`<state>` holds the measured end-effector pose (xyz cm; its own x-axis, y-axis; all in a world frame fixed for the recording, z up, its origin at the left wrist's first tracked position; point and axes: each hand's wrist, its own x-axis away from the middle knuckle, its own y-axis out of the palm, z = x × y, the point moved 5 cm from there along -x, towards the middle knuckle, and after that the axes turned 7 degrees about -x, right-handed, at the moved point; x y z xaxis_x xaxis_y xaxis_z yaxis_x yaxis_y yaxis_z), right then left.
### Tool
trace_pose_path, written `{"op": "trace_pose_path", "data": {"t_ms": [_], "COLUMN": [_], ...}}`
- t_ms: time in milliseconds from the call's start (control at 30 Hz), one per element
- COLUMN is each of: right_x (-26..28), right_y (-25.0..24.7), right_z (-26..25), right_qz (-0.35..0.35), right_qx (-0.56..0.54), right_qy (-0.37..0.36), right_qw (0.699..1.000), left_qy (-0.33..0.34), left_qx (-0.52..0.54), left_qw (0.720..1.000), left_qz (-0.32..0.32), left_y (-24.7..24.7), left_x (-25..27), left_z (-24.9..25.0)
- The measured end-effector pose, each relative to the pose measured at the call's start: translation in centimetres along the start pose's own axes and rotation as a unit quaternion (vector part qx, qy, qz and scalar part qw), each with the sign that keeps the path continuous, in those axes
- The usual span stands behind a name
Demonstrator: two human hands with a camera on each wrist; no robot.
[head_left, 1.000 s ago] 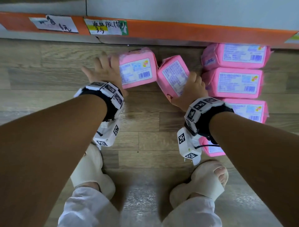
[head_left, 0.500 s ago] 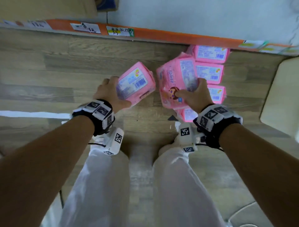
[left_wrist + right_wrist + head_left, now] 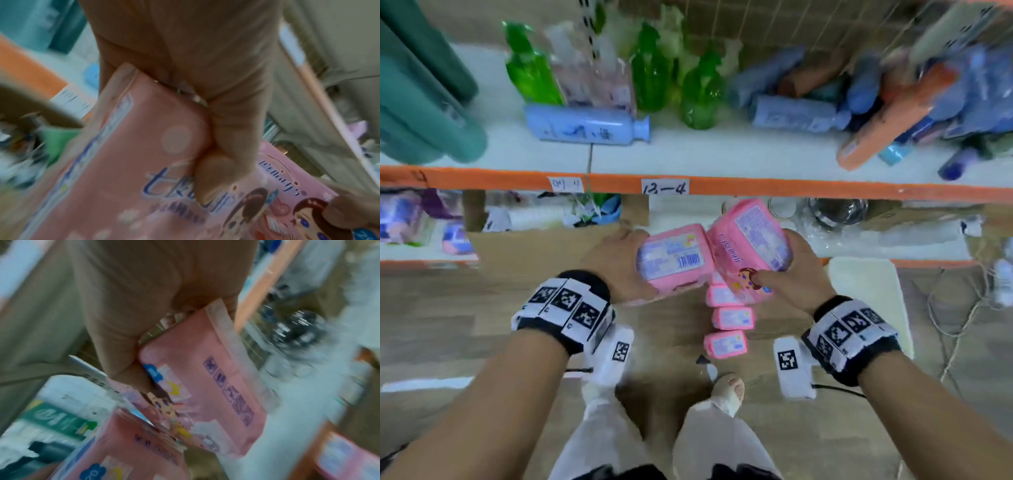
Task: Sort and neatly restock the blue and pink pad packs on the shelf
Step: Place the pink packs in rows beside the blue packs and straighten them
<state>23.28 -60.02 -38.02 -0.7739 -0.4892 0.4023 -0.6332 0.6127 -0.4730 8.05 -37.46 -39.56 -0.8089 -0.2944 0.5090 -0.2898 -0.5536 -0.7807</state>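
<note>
Both hands have risen since the earlier frame, carrying their pink packs up from the floor to the level of the lower shelf.

From the head camera, the left hand (image 3: 619, 265) grasps a pink pack (image 3: 674, 260) from its left end, barcode face up, forearm reaching forward. The right hand (image 3: 787, 270) clasps a second pink pack (image 3: 748, 240), tilted, thumb on its printed front. The two packs touch in front of the orange shelf edge (image 3: 791, 186). Three more pink packs (image 3: 729, 317) lie in a row on the wooden floor (image 3: 465, 325) below.

The left wrist camera, blurred, shows the thumb pressed onto the pack's (image 3: 127, 162) face.

The right wrist camera, also blurred, shows fingers (image 3: 127, 337) curled round the pack (image 3: 205, 386).
</note>
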Motion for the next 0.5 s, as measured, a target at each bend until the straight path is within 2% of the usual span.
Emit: {"op": "trace_pose_path", "data": {"t_ms": [167, 333, 500], "right_x": [4.5, 7.4, 8.4], "right_y": [-7.7, -14.3, -17.8], "right_z": [-13.5, -23.2, -31.5], "right_qz": [0.045, 0.137, 0.219], "right_qx": [0.102, 0.13, 0.152], "right_qy": [-0.164, -0.266, -0.388], "right_qw": [0.98, 0.945, 0.882], "left_qy": [0.047, 0.09, 0.101], "left_qx": [-0.092, -0.106, -0.082], "left_qw": [0.993, 0.976, 0.945], "left_qz": [0.066, 0.164, 0.301], "left_y": [-13.3, -24.7, -33.6], "left_x": [5.1, 9.6, 11.7], "left_z": [6.4, 9.6, 11.4]}}
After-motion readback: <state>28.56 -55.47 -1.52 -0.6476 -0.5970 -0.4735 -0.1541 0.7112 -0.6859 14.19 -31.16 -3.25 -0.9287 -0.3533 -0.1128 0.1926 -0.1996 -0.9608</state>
